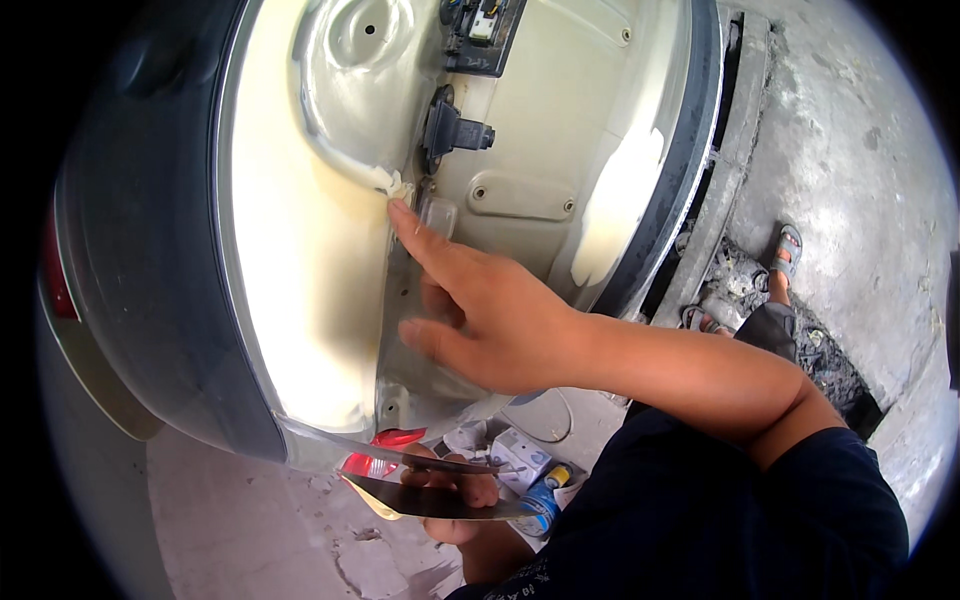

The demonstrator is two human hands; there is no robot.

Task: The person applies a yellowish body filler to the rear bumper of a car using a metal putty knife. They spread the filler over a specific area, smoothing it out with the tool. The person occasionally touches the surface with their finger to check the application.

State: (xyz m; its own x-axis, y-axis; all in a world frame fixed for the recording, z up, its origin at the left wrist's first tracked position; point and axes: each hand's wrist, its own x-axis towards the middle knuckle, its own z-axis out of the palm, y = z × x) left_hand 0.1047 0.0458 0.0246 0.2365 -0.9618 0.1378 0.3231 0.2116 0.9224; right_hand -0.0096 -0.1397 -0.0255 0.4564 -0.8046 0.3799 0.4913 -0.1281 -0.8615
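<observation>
My right hand (490, 310) reaches over a car body panel (290, 240) partly coated in cream filler. Its index finger is stretched out, with the tip at a small lump of putty (397, 187) on the panel's inner edge. The thumb stands apart, and I see nothing held in that hand. Lower down, my left hand (470, 490) is closed on two thin, flat putty spreaders, an upper one (415, 460) and a lower one (410, 500). Cream putty (375, 503) clings to the lower spreader's left end. Part of the left hand is hidden behind the spreaders.
A black plastic fitting (450, 133) and a black connector box (485, 35) sit in the car body recess. Below are a red lamp (375, 460), a white box (520, 458) and a blue can (540, 505). Sandalled feet (788, 250) stand beside a rubble-filled floor channel (735, 275).
</observation>
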